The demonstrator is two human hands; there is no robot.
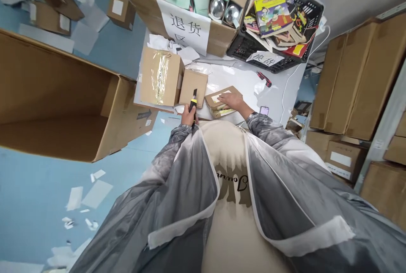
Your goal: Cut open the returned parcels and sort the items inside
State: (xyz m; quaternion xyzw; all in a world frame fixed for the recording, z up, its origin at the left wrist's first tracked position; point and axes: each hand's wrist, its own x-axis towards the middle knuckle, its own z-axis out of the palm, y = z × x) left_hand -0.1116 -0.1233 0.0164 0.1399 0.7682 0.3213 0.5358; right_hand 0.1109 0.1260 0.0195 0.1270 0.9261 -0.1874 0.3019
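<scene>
At the near edge of the white desk (281,91), the left hand (188,116) has its fingers wrapped around a yellow-and-black utility knife (193,105), its dark blade pointing away from the person. The right hand (234,101) lies over a flat cardboard package (209,101) at that same edge, its fingers extended across the top by a white label rather than closed around it; shiny tape covers the package's near side. Just left of the package sits a plain small box (194,83), and touching that, a larger taped box (149,76). Farther back stand a big open carton (139,0) and a black crate (236,47) of books (274,13). A red-and-black cutter (264,79) lies in front of the crate, and a phone (264,111) near the right sleeve.
</scene>
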